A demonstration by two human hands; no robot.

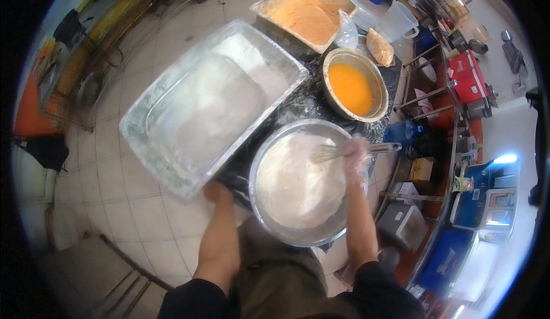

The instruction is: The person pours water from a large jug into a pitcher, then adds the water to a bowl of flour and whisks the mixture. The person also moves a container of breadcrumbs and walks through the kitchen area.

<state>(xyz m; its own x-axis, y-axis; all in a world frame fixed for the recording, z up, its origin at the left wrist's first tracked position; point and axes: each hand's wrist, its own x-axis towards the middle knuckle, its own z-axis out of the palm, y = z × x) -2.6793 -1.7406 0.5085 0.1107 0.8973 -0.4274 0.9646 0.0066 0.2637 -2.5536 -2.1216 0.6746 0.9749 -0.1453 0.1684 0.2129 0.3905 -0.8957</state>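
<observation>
A clear plastic glove covers my right hand [356, 154], which is closed on the metal handle of a wire whisk [328, 152]. The whisk's wires are over the pale flour [296, 185] in a large round metal bowl [257, 207] at the table's near edge. My left hand [218, 193] is at the near edge of a big rectangular tub [142, 121] of white powder; its fingers are mostly hidden by the rim, so its grip cannot be told. Beyond the metal bowl stands a smaller bowl [380, 87] holding orange liquid [350, 89].
A rectangular tray [258, 6] of orange-tan crumbs stands at the back of the black table [296, 104]. Near it are a plastic bag [346, 33], a filled bag [380, 48] and a translucent pitcher [395, 20]. Metal shelving [419, 196] stands at the right.
</observation>
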